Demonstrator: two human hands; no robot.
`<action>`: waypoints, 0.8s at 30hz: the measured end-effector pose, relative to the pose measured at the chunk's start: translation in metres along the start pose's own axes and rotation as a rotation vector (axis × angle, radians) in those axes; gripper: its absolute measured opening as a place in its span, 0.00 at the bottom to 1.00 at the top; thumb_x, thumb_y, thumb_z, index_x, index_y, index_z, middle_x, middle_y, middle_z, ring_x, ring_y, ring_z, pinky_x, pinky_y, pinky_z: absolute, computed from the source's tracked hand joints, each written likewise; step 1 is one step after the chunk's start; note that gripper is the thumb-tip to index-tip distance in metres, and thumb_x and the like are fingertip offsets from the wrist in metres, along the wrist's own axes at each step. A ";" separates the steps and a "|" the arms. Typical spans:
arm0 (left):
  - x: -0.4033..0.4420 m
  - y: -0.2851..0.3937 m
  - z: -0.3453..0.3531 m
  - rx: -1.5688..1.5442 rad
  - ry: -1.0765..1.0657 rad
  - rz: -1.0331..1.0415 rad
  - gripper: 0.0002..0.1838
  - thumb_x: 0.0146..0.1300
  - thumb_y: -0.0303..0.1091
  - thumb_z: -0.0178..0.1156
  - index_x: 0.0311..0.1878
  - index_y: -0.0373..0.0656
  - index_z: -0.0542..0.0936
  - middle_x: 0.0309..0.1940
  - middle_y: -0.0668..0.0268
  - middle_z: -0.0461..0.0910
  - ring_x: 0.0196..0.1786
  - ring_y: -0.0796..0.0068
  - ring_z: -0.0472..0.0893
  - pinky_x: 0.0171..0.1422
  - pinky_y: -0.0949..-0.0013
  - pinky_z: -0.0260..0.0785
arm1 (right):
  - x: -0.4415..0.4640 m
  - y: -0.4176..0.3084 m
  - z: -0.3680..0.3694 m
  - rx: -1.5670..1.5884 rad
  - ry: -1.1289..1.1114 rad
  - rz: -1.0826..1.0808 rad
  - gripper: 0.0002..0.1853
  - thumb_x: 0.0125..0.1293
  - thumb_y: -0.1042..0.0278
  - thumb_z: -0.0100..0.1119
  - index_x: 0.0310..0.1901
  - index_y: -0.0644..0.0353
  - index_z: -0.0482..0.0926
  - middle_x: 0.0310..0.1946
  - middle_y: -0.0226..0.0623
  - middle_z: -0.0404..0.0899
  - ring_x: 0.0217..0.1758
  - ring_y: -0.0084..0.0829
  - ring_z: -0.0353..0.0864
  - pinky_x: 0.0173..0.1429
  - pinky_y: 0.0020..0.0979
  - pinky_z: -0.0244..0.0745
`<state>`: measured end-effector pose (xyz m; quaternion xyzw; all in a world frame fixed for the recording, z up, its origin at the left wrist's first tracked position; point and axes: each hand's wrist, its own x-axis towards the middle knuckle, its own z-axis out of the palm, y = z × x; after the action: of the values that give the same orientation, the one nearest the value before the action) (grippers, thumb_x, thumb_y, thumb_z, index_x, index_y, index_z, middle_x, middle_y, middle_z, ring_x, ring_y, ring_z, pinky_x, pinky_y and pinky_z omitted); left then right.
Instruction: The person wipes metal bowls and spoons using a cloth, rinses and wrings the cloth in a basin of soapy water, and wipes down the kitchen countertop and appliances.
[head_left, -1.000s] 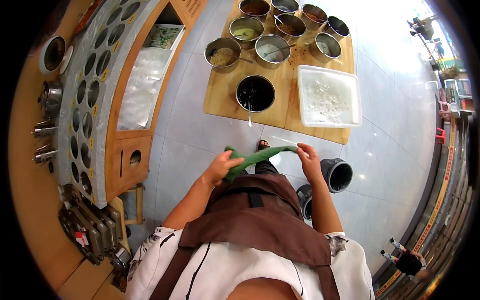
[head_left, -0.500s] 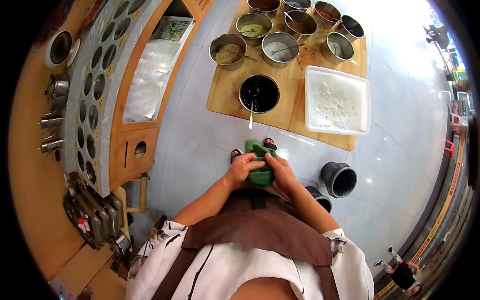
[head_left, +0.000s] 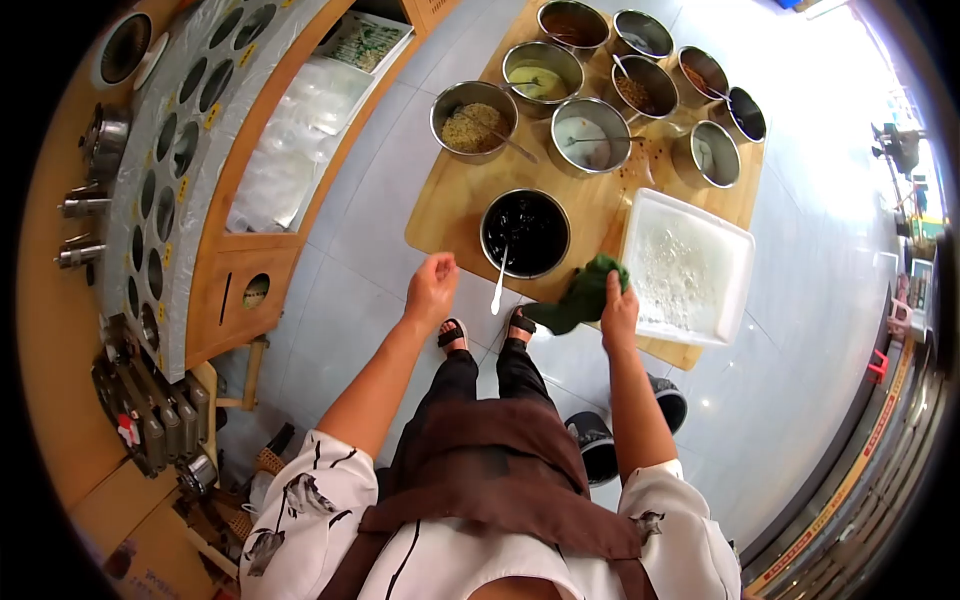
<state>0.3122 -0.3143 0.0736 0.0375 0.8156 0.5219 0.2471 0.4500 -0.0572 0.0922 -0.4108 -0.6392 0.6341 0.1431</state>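
Observation:
My right hand [head_left: 619,312] grips a dark green cloth [head_left: 580,300] by one end, and the rest of it hangs to the left, near the table's front edge. My left hand [head_left: 432,288] is held apart from the cloth, its fingers curled in with nothing visible in them. Between and beyond the hands stands a steel pot of black, glossy contents [head_left: 525,240], with a pale-handled spoon [head_left: 499,285] sticking out over its rim towards me. Right of it, beside my right hand, lies a white plastic tray [head_left: 742,262] with wet, whitish residue in it.
Several steel pots of ingredients, one with yellowish grains [head_left: 474,130], stand at the back of the wooden table [head_left: 450,215]. On the left is a counter [head_left: 180,325] with round openings. Dark bins [head_left: 592,450] stand on the floor by my right arm.
My hands have separated and reached forward. The left has let go of the cloth; the right has carried it rightward, close to the table edge and tray. The view has shifted a little.

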 end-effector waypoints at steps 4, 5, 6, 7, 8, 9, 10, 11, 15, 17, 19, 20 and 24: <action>0.074 0.000 0.031 0.166 0.146 0.213 0.15 0.57 0.34 0.57 0.47 0.38 0.75 0.37 0.57 0.76 0.37 0.64 0.77 0.44 0.65 0.70 | 0.061 -0.027 0.030 0.006 -0.056 -0.056 0.17 0.68 0.60 0.47 0.45 0.68 0.75 0.37 0.38 0.79 0.39 0.26 0.76 0.45 0.26 0.70; 0.089 0.002 0.038 0.169 0.157 0.237 0.15 0.57 0.34 0.57 0.46 0.40 0.75 0.38 0.56 0.75 0.37 0.61 0.77 0.44 0.64 0.70 | 0.074 -0.027 0.039 -0.016 -0.124 -0.095 0.18 0.68 0.59 0.46 0.45 0.68 0.75 0.37 0.40 0.79 0.40 0.28 0.76 0.47 0.27 0.69; 0.100 0.006 0.044 0.165 0.158 0.225 0.15 0.57 0.34 0.57 0.46 0.40 0.75 0.38 0.56 0.75 0.37 0.61 0.77 0.44 0.64 0.70 | 0.086 -0.023 0.047 -0.035 -0.194 -0.135 0.19 0.68 0.57 0.45 0.45 0.68 0.75 0.37 0.41 0.79 0.41 0.30 0.76 0.48 0.28 0.68; 0.109 0.011 0.050 0.215 0.118 0.252 0.14 0.58 0.34 0.56 0.46 0.41 0.76 0.38 0.57 0.75 0.39 0.60 0.77 0.45 0.63 0.70 | 0.098 -0.017 0.051 -0.044 -0.201 -0.125 0.19 0.68 0.57 0.45 0.45 0.68 0.75 0.37 0.41 0.79 0.41 0.30 0.76 0.48 0.28 0.68; 0.116 0.016 0.055 0.265 0.078 0.279 0.13 0.58 0.35 0.55 0.46 0.43 0.76 0.39 0.58 0.74 0.40 0.60 0.76 0.46 0.62 0.69 | 0.107 -0.012 0.054 -0.176 -0.258 -0.141 0.20 0.68 0.55 0.44 0.44 0.67 0.75 0.37 0.44 0.78 0.42 0.33 0.75 0.49 0.29 0.67; 0.123 0.016 0.060 0.263 0.077 0.264 0.13 0.58 0.35 0.55 0.46 0.43 0.76 0.39 0.58 0.74 0.40 0.60 0.76 0.46 0.62 0.69 | 0.116 -0.005 0.058 -0.306 -0.314 -0.155 0.21 0.68 0.54 0.43 0.44 0.67 0.74 0.36 0.46 0.77 0.43 0.36 0.75 0.50 0.30 0.66; 0.128 0.015 0.066 0.360 0.053 0.331 0.12 0.59 0.36 0.54 0.45 0.45 0.77 0.38 0.59 0.74 0.40 0.59 0.76 0.45 0.62 0.69 | 0.123 -0.002 0.062 -0.313 -0.322 -0.143 0.21 0.68 0.54 0.43 0.44 0.67 0.74 0.36 0.46 0.77 0.43 0.36 0.75 0.50 0.30 0.66; 0.132 0.015 0.070 0.456 0.027 0.399 0.10 0.60 0.37 0.54 0.44 0.48 0.78 0.38 0.59 0.73 0.41 0.58 0.76 0.45 0.61 0.69 | 0.130 0.000 0.065 -0.265 -0.346 -0.142 0.22 0.68 0.52 0.42 0.43 0.67 0.74 0.37 0.48 0.77 0.43 0.40 0.74 0.51 0.32 0.65; 0.140 0.018 0.080 0.556 -0.028 0.340 0.10 0.61 0.41 0.54 0.41 0.50 0.78 0.38 0.60 0.73 0.40 0.56 0.76 0.43 0.59 0.69 | 0.132 -0.016 0.078 -0.583 -0.386 -0.232 0.23 0.60 0.51 0.51 0.47 0.64 0.72 0.40 0.52 0.76 0.47 0.48 0.74 0.50 0.37 0.67; 0.143 0.011 0.081 0.568 -0.035 0.345 0.10 0.61 0.42 0.54 0.39 0.49 0.78 0.37 0.61 0.73 0.39 0.56 0.76 0.42 0.59 0.70 | 0.140 -0.013 0.082 -0.816 -0.392 -0.314 0.28 0.52 0.53 0.61 0.51 0.62 0.68 0.41 0.53 0.76 0.47 0.50 0.75 0.49 0.40 0.70; 0.146 0.010 0.082 0.581 -0.041 0.356 0.11 0.61 0.43 0.54 0.38 0.49 0.78 0.36 0.61 0.74 0.38 0.56 0.76 0.40 0.58 0.70 | 0.147 -0.012 0.084 -0.823 -0.415 -0.217 0.27 0.51 0.54 0.61 0.49 0.63 0.69 0.39 0.54 0.76 0.46 0.51 0.75 0.49 0.41 0.70; 0.147 0.009 0.082 0.579 -0.029 0.375 0.11 0.60 0.44 0.54 0.36 0.49 0.78 0.35 0.61 0.74 0.37 0.56 0.77 0.39 0.58 0.70 | 0.149 -0.010 0.084 -0.824 -0.434 -0.124 0.26 0.50 0.55 0.61 0.48 0.63 0.70 0.38 0.54 0.77 0.45 0.52 0.75 0.49 0.41 0.70; 0.144 0.004 0.083 0.574 0.015 0.362 0.11 0.60 0.44 0.55 0.33 0.47 0.76 0.32 0.61 0.76 0.35 0.55 0.77 0.37 0.59 0.70 | 0.133 0.009 0.095 -0.893 -0.388 -0.119 0.24 0.48 0.59 0.60 0.45 0.64 0.71 0.37 0.54 0.77 0.43 0.53 0.75 0.48 0.42 0.70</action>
<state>0.2224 -0.1976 -0.0030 0.2457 0.9111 0.3069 0.1240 0.3030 -0.0302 0.0241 -0.2692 -0.8860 0.3535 -0.1327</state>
